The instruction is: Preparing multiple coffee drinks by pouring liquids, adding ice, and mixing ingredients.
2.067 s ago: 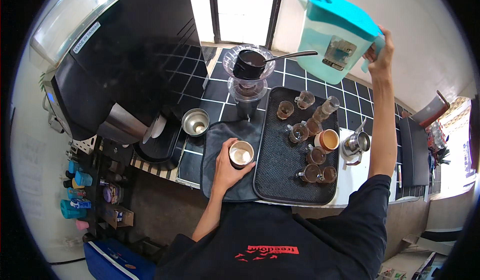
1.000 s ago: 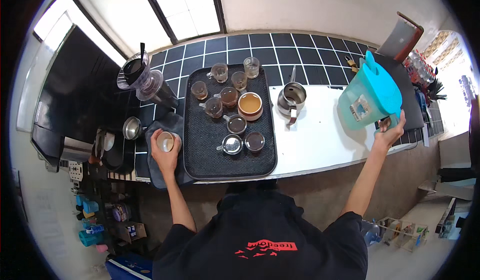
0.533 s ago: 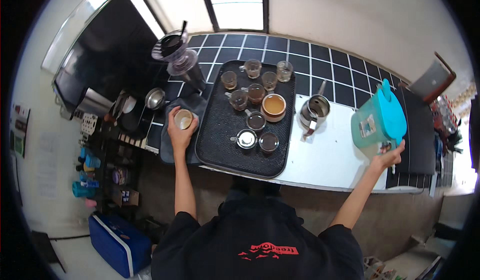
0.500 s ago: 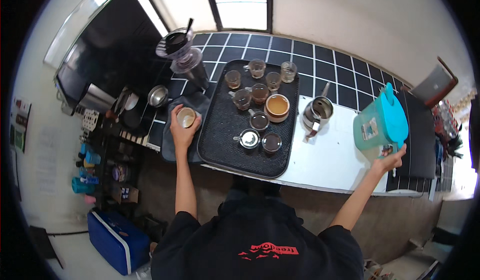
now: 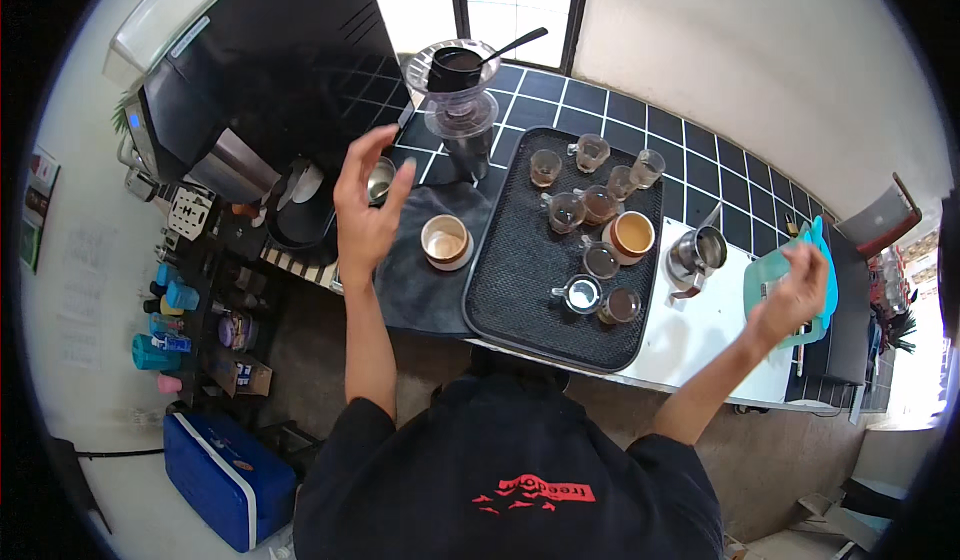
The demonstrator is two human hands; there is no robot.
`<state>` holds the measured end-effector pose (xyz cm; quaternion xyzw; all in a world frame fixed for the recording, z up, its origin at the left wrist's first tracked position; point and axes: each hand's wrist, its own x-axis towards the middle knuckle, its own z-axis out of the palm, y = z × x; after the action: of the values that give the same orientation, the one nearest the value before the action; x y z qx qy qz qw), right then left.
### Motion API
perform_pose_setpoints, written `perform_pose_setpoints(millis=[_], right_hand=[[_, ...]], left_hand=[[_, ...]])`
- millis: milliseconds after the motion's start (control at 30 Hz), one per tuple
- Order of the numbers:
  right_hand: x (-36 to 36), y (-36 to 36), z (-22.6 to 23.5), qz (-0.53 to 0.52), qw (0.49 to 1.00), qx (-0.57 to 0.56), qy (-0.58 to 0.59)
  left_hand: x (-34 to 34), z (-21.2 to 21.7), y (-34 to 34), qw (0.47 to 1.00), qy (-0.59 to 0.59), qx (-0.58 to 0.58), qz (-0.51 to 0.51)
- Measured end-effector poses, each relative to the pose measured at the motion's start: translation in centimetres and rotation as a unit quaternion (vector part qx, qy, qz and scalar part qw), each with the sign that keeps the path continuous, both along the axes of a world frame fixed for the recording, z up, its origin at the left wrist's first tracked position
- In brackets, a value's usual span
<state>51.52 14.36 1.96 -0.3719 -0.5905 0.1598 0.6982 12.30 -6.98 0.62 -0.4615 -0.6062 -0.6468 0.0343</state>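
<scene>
My left hand [image 5: 368, 205] is raised over the left side of the counter, thumb and fingers apart. Between them shows a small metal bowl [image 5: 381, 181], apparently beyond the hand. Just right of this hand, a small ceramic cup [image 5: 447, 241] stands upright on a dark grey cloth [image 5: 420, 295]. My right hand [image 5: 795, 295] is in front of a turquoise lidded pitcher [image 5: 765, 282], hiding part of it; the fingers are partly extended, with no visible grip. A black tray [image 5: 510, 305] carries several small glass cups and a ceramic cup of amber liquid [image 5: 632, 234].
A clear dripper [image 5: 460, 110] with a black cup and spoon tops a metal canister behind the cloth. Right of the tray stands a steel pitcher [image 5: 698, 253]. Far left are a black pan [image 5: 298, 225] and a steel container [image 5: 235, 172]. A blue cooler [image 5: 225, 480] sits lower left.
My left hand has let go of the ceramic cup, leaving it on the cloth, and moved up. My right hand has come off the turquoise pitcher's lower edge. The view has shifted left.
</scene>
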Motion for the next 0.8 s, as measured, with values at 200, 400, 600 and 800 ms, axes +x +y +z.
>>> perform_pose_setpoints(millis=[200, 400, 600, 800], right_hand=[[-14.8, -3.6, 5.1, 0.282, 0.927, -0.006, -0.248], [-22.3, -0.1, 5.2, 0.347, 0.883, -0.075, -0.308], [-26.1, 1.4, 4.8, 0.397, 0.864, -0.113, -0.287], [-27.9, 0.7, 5.7, 0.425, 0.855, -0.118, -0.272]], left_hand=[[-5.0, 4.5, 4.3, 0.982, 0.184, 0.031, 0.002], [-8.0, 5.2, 7.6, 0.973, 0.215, -0.062, -0.053], [-9.3, 3.9, 8.1, 0.948, 0.301, -0.098, -0.032], [-10.2, 3.1, 7.8, 0.95, 0.29, -0.109, -0.039]])
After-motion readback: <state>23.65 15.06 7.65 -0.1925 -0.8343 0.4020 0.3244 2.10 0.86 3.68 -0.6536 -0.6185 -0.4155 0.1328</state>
